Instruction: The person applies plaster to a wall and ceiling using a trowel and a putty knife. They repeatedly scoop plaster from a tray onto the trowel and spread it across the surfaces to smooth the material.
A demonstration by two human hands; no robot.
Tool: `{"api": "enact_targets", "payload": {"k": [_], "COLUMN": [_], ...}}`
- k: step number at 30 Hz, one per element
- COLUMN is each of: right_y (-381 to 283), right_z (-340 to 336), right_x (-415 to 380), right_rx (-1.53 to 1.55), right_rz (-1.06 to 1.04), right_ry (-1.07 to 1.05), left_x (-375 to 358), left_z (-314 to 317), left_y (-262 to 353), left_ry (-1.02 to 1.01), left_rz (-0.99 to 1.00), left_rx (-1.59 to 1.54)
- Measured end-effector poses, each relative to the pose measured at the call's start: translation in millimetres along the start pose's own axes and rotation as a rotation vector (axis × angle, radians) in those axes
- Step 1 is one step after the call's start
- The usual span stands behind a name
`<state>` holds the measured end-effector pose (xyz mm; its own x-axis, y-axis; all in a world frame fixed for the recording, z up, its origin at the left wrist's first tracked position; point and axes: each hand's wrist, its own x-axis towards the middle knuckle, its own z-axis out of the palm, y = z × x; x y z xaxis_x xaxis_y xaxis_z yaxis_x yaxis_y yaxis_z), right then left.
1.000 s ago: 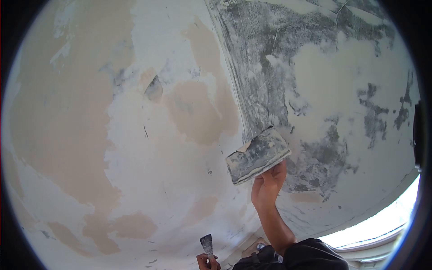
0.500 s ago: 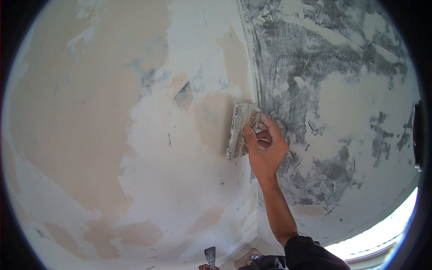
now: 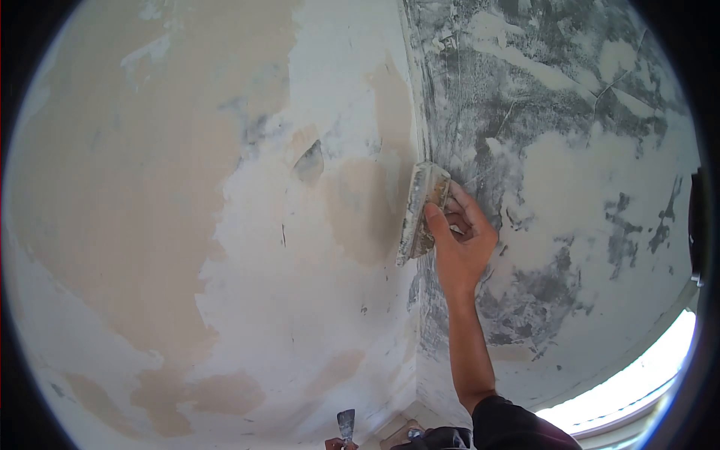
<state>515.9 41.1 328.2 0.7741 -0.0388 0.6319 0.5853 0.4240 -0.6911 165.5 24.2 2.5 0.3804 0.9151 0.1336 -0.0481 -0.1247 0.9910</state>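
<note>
My right hand (image 3: 459, 240) grips a wide plaster trowel (image 3: 420, 210) smeared with filler, its blade pressed edge-on against the left wall right beside the inside corner (image 3: 420, 135). My arm reaches up from a dark sleeve (image 3: 510, 424). Low in the frame, my left hand (image 3: 335, 444) shows only its fingertips, closed around a small putty knife (image 3: 346, 424) whose blade points up. The left wall (image 3: 187, 187) is patched beige and white; the right wall (image 3: 570, 150) is grey with white filler patches.
A dark chipped gouge (image 3: 309, 163) marks the left wall near the trowel. Bright daylight from an opening (image 3: 637, 390) fills the lower right. Something small and metallic (image 3: 414, 433) sits near the corner's lower end.
My right hand turned the trowel from flat-faced to edge-on, raised it and set it against the left wall, then slid it right toward the corner. The view shifted upward; the left hand sank lower.
</note>
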Motion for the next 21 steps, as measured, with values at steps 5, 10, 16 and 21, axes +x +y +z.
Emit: {"api": "enact_targets", "payload": {"k": [5,10,16,21], "right_y": [-1,-10,3,-1], "right_z": [37,22,9,40], "right_x": [-11,-5,15,-9], "right_rx": [-0.16,0.226,0.162,-0.054], "right_rz": [-0.109,-0.033,-0.071,-0.315], "right_ry": [-0.035,-0.152,0.099,-0.085], "left_x": [5,-1,-5,-9], "left_z": [0,11,6,13], "left_y": [-2,6,-15,11], "left_ry": [-0.001,0.035,0.05,0.036], "left_rz": [0.116,-0.023,0.051,-0.007], "left_rx": [0.034,-0.029,0.01,-0.028]}}
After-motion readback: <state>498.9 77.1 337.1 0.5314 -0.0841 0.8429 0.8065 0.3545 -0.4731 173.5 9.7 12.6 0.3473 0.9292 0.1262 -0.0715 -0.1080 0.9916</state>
